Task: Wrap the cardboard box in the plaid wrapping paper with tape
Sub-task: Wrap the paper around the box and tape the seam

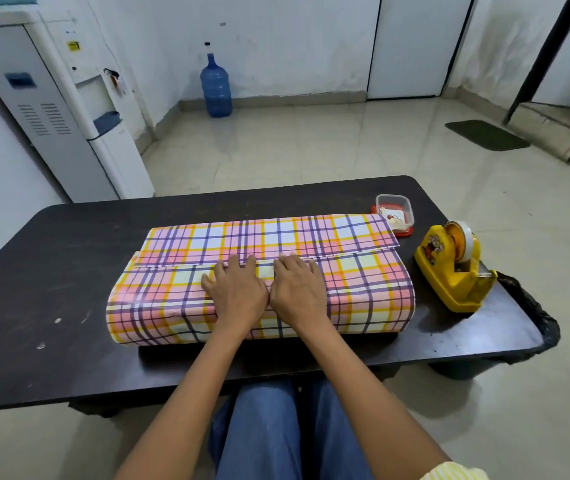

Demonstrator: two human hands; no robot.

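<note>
**A:** On the dark table (69, 271), midway across, what have you got?

**B:** The plaid wrapping paper (363, 292) is folded over the cardboard box, which I can't see beneath it. My left hand (238, 292) lies flat on the near flap, fingers straight and slightly spread, tips at the overlapping seam.

**A:** And the other?

**B:** My right hand (299, 289) sits touching it, fingers straight and close together, pressing the same flap. Neither grips anything.

**A:** How would you finish this step well?

**B:** I'd pin the seam taut and square with the left palm, then send the right hand to the yellow tape dispenser (453, 268), well apart at the table's right end.
</note>
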